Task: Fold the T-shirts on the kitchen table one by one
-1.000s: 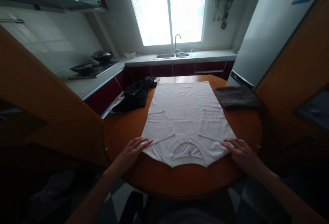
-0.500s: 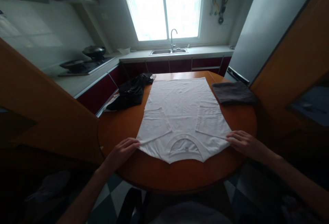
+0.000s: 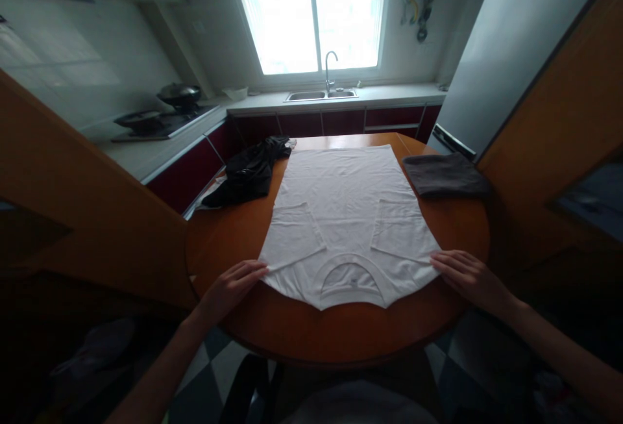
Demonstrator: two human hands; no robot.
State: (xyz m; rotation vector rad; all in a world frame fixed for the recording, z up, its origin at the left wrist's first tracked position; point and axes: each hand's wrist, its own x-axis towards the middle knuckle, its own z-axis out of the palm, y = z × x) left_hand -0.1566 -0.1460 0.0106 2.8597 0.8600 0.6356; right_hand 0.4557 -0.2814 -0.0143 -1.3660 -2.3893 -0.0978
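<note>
Round wooden table [image 3: 341, 333] in a kitchen, with a white T-shirt [image 3: 348, 216] spread flat on it.

Nearest, the left hand [image 3: 231, 286] lies flat with fingers spread at the shirt's near left corner, and the right hand [image 3: 467, 273] lies the same way at the near right corner; neither grips the cloth, the fingertips only touching its edge. The shirt has its collar toward the person and both sleeves folded in over the body. Left of it, at the table's far edge, a black garment [image 3: 248, 174] lies crumpled and hangs partly off; right of it sits a folded dark towel [image 3: 445, 175], just beside the shirt. Beyond are the sink [image 3: 321, 95] under the window and a stove [image 3: 160, 120] on the left. Since half a second ago both hands and the shirt have hardly shifted.
</note>
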